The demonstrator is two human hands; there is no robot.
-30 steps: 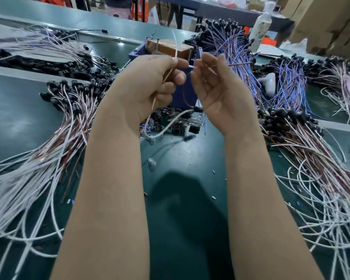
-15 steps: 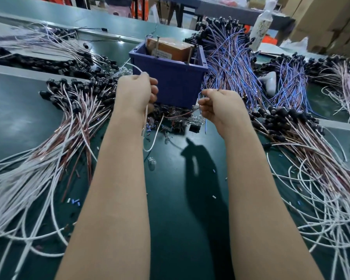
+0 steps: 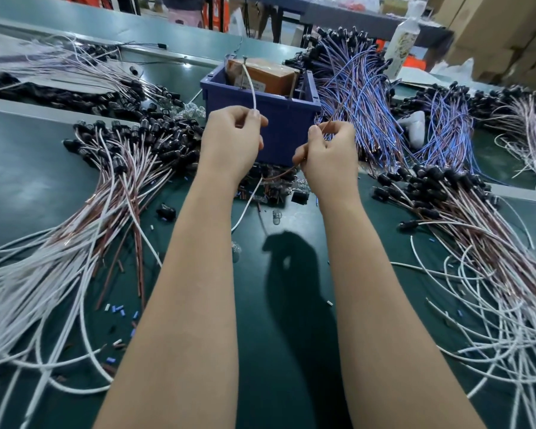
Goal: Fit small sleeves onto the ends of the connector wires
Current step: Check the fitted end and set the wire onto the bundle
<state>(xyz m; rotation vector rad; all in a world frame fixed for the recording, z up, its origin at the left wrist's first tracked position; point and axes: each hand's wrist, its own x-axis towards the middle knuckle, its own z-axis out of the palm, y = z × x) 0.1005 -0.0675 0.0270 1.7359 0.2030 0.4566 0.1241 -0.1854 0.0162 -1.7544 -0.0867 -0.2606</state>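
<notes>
My left hand [image 3: 232, 140] pinches a white wire [image 3: 252, 88] that rises from its fingertips in front of the blue bin [image 3: 279, 125] and hangs down below the palm. My right hand [image 3: 328, 153] pinches a thin brown wire [image 3: 333, 117], whose free end points up to the right and whose lower part curves left under the hand. Both hands hover apart above a small heap of black connectors and clear sleeves [image 3: 279, 187] at the foot of the bin. Any sleeve at the fingertips is too small to make out.
Bundles of white and brown wires with black connectors [image 3: 115, 168] fan across the green table on the left and on the right [image 3: 464, 212]. Blue wire bundles [image 3: 362, 97] lie behind the right hand. Small blue and white sleeves [image 3: 118, 311] are scattered at lower left. A bottle [image 3: 403, 41] stands far right.
Both hands have risen from the heap in front of the bin. The white wire now stands up from my left fingers, and my right hand has lifted a brown wire.
</notes>
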